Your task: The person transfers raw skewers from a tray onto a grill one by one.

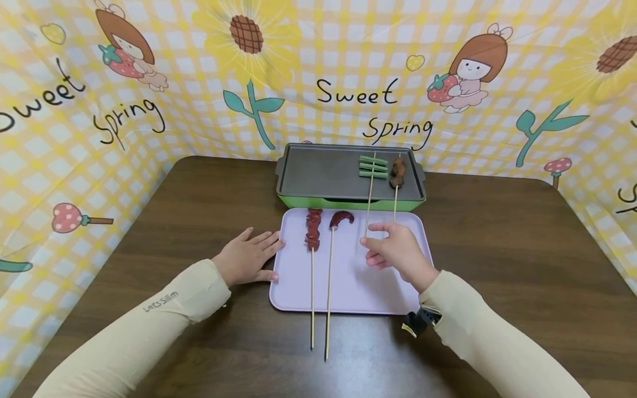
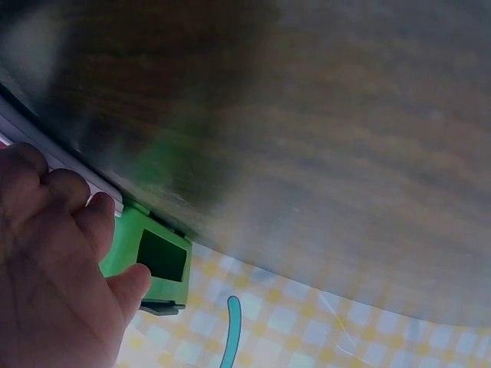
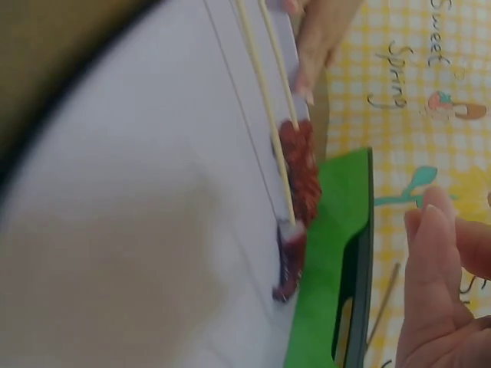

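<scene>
My right hand is over the right part of the lilac tray, thumb and forefinger at the stick end of a green bean skewer, which they appear to pinch. Its beans lie across the right side of the grill plate. Right of them is a brown meat skewer, its lower stick hidden behind that hand. Flat beside the tray, my left hand touches its left edge with straight fingertips. On the tray rest a red folded meat skewer and a skewer with a dark red curled piece.
The green-sided grill stands directly behind the tray, against a yellow checked cloth. Two stick ends overhang the tray's front edge. Brown tabletop surrounds the tray. A dark wrist strap sits below the right sleeve.
</scene>
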Demonstrator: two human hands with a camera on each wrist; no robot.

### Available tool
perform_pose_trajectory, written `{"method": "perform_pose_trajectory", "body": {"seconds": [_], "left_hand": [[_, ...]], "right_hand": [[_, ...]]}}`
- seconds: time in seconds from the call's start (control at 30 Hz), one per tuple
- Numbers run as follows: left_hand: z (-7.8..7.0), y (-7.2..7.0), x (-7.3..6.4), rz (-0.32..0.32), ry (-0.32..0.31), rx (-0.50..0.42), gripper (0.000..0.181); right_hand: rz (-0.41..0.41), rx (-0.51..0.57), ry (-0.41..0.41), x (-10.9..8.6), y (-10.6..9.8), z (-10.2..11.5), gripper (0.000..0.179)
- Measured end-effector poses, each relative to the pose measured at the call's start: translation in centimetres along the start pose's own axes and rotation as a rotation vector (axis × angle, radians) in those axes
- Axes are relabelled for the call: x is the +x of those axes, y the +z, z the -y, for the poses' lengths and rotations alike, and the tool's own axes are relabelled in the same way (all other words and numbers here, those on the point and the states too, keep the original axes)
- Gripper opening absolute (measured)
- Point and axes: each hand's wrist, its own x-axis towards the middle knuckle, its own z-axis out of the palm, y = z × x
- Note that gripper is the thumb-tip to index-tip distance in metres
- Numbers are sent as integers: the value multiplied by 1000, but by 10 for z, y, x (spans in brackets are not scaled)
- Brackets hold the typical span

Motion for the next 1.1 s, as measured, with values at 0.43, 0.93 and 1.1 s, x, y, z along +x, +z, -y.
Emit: {"method": "perform_pose_trajectory", "body": {"seconds": [0.43,0.93,1.1], "left_hand": [[0,1,-1,8,-3,-7,78],[1,0,0,11,10,-23,78],[1,0,-1,7,24,-11,78]], "right_hand": [[78,11,3,-30,24,-21,39],[265,9,62,-55,49,-42,21],[360,-40,110,-61,59,-49,25]]}}
